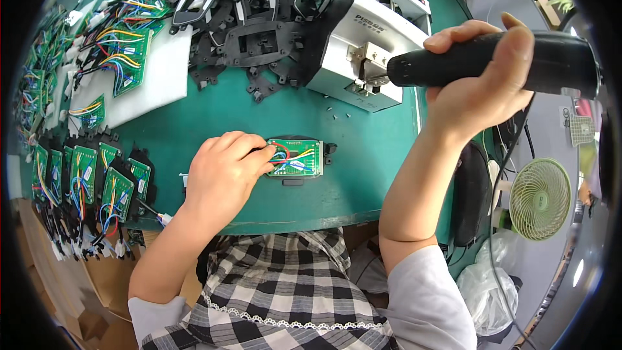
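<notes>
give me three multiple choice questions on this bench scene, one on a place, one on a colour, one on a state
1. Where does the tip of the electric screwdriver point?
A. at the small fan
B. at the white screw feeder box
C. at the foam sheet

2. What colour is the table mat?
A. teal green
B. red
C. white

3. What is the left hand doing?
A. hanging off the table
B. holding a black plastic frame in the air
C. resting its fingers on a green circuit board

Answers:
1 B, the tip sits at the metal slot of the white screw feeder box, with the right hand gripping the tool.
2 A, the bare surface around the parts is teal green.
3 C, its fingers press the wired end of the green circuit board lying flat on the mat.
</notes>
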{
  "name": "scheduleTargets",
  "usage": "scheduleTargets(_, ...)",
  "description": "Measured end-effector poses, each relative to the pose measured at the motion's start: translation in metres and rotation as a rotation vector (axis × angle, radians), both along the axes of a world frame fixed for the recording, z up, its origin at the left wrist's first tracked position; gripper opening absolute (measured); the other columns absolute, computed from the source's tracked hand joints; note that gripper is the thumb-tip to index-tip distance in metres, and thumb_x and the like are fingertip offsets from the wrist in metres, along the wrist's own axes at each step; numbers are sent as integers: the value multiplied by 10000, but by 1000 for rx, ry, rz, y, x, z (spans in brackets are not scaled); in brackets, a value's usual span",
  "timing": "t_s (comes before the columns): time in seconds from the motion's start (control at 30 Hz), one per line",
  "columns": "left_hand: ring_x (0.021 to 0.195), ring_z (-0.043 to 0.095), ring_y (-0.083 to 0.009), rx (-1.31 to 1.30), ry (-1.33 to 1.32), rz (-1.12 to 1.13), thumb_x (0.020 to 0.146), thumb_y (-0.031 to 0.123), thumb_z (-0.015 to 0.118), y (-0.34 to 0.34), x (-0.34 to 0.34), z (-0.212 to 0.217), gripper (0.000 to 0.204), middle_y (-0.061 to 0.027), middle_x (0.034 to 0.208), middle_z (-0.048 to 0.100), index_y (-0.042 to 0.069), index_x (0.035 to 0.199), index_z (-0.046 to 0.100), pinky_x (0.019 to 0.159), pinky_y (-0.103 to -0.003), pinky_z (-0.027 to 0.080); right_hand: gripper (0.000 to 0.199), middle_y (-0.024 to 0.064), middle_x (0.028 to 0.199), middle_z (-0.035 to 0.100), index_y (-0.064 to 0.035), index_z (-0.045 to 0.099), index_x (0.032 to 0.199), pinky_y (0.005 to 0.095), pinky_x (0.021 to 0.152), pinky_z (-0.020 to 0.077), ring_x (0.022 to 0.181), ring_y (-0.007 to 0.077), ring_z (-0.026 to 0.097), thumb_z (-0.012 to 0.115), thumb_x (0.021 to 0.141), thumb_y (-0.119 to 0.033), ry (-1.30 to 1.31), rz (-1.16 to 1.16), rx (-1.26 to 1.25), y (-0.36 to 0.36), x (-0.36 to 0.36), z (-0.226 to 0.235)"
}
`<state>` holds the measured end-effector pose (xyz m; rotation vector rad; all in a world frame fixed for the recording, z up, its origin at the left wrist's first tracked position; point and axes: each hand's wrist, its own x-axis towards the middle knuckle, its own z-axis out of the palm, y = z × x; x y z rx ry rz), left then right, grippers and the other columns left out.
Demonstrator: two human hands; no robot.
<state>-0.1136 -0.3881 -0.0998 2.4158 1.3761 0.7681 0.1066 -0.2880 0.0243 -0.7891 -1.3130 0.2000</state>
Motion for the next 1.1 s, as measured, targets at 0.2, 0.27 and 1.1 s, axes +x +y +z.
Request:
scheduleTargets(0.2,917,604,-214,24,0,8,731,135,739,0,2,0,218,0,958,636,93,941,696,747,-355,460,559,147,606,559,85,446,1077,296,400,446,439,216,560,636,870,-399,53,38,-39,3,-5,-14)
scheduleTargets(0.27,916,604,-211,27,3,22,733,129,736,-2,-1,-2,217,0,959,636,97,944,698,746,-351,458,571,139,618,560,80,449,1090,305,416,451,450,215,557,614,879,-424,5,94,-84,-6,-7,-12)
scheduleTargets(1.1,921,580,-177,18,3,47,745,104,610,-4,-4,-8,145,0,914,596,86,862,692,744,-319,468,707,108,642,570,66,414,1134,251,428,448,456,160,551,606,847,-551,-126,677,-375,-68,-77,-69)
